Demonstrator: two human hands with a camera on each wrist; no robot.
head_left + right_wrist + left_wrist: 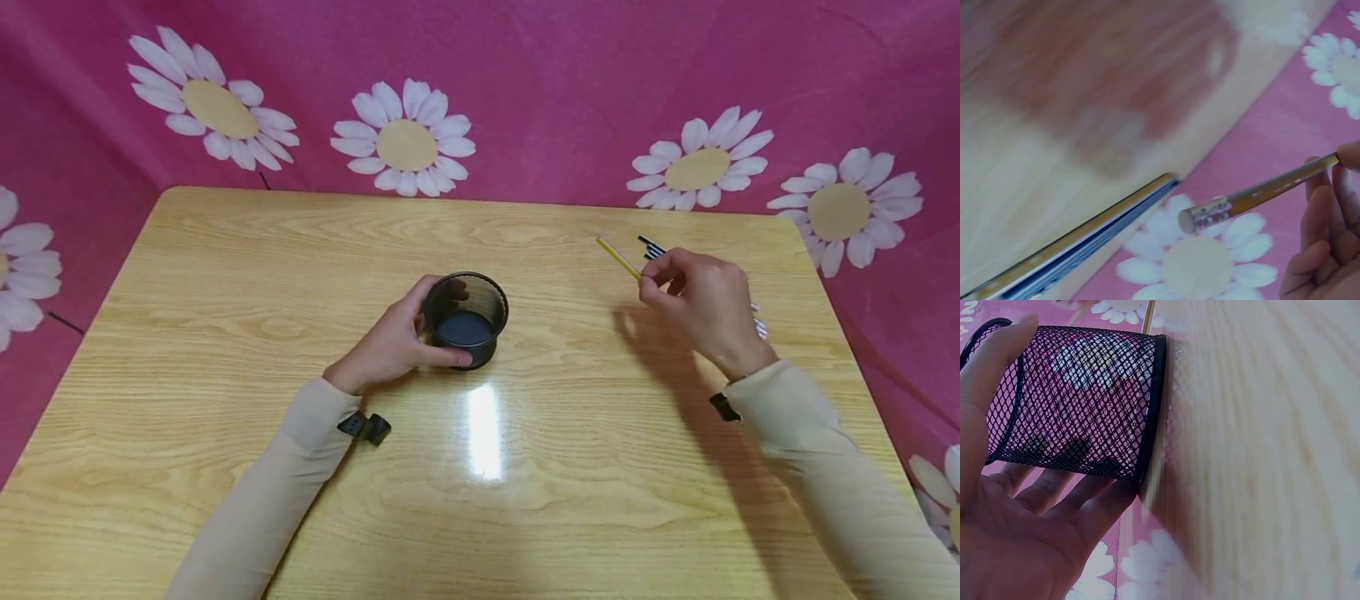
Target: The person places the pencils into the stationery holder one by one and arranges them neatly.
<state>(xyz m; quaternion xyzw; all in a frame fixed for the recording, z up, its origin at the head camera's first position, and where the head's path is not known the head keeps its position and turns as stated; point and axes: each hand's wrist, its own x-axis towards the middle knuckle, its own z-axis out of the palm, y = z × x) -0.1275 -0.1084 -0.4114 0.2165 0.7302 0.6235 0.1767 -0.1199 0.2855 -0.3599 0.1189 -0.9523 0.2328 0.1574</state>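
My left hand (390, 342) holds a round black wire-mesh pen cup (483, 354), which stands upright on the table. Its thumb lies across the near side, and the other fingers reach round the far side, showing through the mesh cup (1085, 400) in the left wrist view. To the right, my right hand (705, 304) pinches a yellow pencil (618, 256) above the table. In the right wrist view the pencil (1266, 190) points its eraser end toward the camera, with thumb and fingertips on the shaft. Inside the cup only the dark bottom shows.
Several dark pencils (651, 246) lie beyond and partly under my right hand, their shiny ends (761, 327) poking out on its other side. The wooden table (247, 275) meets a pink cloth (540, 100) with white flowers along its back and sides.
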